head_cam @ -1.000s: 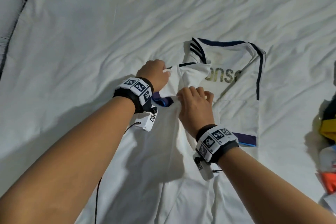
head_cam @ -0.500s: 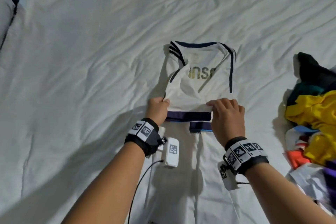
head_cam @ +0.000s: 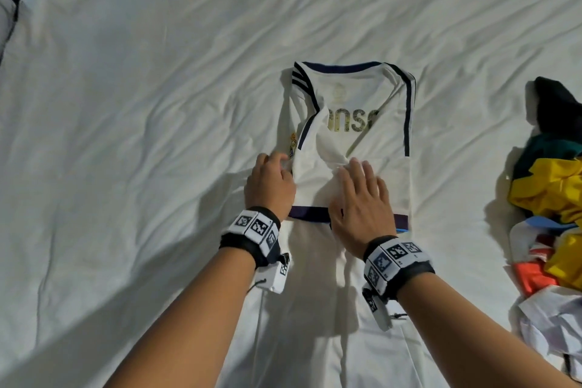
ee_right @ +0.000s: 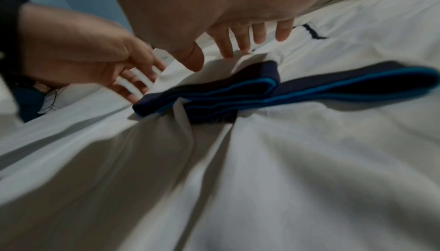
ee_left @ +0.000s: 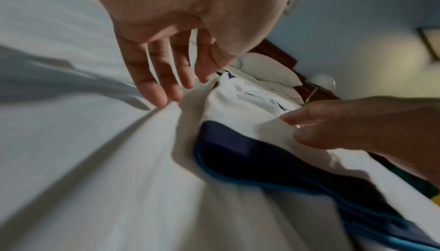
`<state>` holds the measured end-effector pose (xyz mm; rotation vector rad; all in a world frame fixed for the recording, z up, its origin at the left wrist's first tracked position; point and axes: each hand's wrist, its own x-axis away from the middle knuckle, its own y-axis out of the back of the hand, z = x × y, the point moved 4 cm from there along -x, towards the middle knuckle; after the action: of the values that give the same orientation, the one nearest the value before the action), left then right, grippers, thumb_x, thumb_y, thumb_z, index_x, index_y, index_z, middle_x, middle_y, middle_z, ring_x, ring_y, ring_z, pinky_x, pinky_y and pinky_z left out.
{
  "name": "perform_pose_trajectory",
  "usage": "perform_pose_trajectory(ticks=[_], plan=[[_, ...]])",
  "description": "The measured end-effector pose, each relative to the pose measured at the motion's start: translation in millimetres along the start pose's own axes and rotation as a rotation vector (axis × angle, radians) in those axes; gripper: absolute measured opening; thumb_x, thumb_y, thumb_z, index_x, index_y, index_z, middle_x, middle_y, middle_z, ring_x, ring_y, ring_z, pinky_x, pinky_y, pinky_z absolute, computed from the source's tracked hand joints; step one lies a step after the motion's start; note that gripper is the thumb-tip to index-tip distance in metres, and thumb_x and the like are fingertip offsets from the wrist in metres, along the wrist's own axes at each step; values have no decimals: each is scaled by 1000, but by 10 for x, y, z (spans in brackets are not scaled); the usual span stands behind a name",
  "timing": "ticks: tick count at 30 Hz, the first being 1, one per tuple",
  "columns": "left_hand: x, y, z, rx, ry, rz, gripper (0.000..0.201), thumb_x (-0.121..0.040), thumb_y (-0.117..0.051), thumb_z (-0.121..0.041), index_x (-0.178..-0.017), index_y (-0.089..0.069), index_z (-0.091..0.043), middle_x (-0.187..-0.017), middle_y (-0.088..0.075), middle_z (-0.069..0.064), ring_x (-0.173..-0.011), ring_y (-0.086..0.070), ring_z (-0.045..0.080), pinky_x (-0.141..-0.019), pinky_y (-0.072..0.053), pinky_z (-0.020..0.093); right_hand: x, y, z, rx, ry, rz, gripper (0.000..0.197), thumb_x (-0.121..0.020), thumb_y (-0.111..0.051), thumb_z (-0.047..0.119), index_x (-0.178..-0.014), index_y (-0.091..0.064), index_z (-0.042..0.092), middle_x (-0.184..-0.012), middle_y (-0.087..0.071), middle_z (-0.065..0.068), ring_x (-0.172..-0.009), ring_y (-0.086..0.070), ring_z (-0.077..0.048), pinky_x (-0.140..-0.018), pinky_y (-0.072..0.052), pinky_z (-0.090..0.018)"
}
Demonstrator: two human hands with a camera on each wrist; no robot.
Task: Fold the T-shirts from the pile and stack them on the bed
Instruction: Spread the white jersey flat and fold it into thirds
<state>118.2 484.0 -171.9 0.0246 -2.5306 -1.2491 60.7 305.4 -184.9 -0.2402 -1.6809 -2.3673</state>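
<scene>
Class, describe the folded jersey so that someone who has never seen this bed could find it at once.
On the white bed, look at the middle, just beyond the left hand and right hand. There lies the folded jersey, a neat rectangle. Unlike the crumpled, colourful pile to its right, it is white with navy trim and gold lettering.

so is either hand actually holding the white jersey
Neither grips it. The left hand and right hand lie open, fingers straight, touching the folded white jersey near its dark hem.

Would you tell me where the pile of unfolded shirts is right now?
In the head view, the colourful shirt pile lies at the bed's right edge, right of the folded white jersey.
</scene>
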Motion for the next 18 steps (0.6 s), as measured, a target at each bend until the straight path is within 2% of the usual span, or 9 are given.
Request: perform_pose_trajectory(ticks=[3,6,7,9,11,13,15,16,18], plan=[[-218,-36,-74,-134,-73,85,41,-96,-59,-28,-137,-57,-19,-132,-55,7,-114,-58,34,-95,-49,47,-25,-186,-27,22,-15,22,70,-103,-27,47,-162,-6,15,-169,11,-10,-155,16,-27,-126,-1,-50],[-360,-57,-82,-238,-105,124,40,-94,-60,-31,-133,-59,-20,-128,-58,8,-110,-59,37,-93,-50,47,-4,-254,-55,60,-12,3,75,-103,-15,56,-162,2,14,-168,21,-8,-153,24,-24,-126,5,-49],[-390,-56,-82,-234,-131,99,31,-95,-58,-30,-124,-63,-19,-121,-61,9,-105,-60,38,-89,-51,47,6,-269,-62,67,-11,8,75,-103,-14,57,-162,4,14,-167,22,-7,-153,25,-24,-126,5,-50],[-441,-45,-33,-135,-101,19,14,-96,-55,-26,-91,-63,-16,-97,-64,9,-87,-58,39,-75,-49,43,22,-291,-78,60,-14,20,76,-103,-12,57,-161,9,14,-166,25,-6,-152,27,-23,-126,5,-50],[-515,-41,121,32,81,1,29,-96,-54,-23,-69,-53,-11,-73,-59,11,-73,-53,37,-61,-41,36,29,-326,-85,37,-25,38,76,-103,-11,58,-160,14,15,-165,28,-4,-151,28,-22,-126,5,-49],[-590,-36,301,247,326,58,28,-91,-56,-20,-69,-60,-4,-71,-65,17,-67,-57,34,-54,-42,33,37,-369,-73,18,-35,60,76,-103,-8,59,-159,17,15,-165,30,-4,-151,30,-21,-126,5,-48],[-630,-3,377,333,449,80,21,-88,-56,-19,-76,-67,-5,-80,-71,17,-70,-65,34,-58,-52,35,49,-407,-48,-3,-40,63,77,-102,-7,60,-160,16,14,-165,29,-5,-151,29,-21,-126,5,-49],[-640,38,354,292,423,45,19,-89,-55,-19,-82,-67,-7,-87,-72,12,-77,-65,33,-66,-53,37,55,-418,-35,-21,-43,51,77,-102,-8,59,-160,15,14,-165,28,-5,-151,28,-22,-126,4,-49],[-625,155,208,159,249,-105,16,-94,-51,-23,-94,-65,-16,-97,-67,2,-87,-60,27,-75,-45,33,68,-403,-9,-65,-42,14,76,-102,-15,56,-161,12,15,-167,24,-7,-153,25,-24,-126,4,-51]])
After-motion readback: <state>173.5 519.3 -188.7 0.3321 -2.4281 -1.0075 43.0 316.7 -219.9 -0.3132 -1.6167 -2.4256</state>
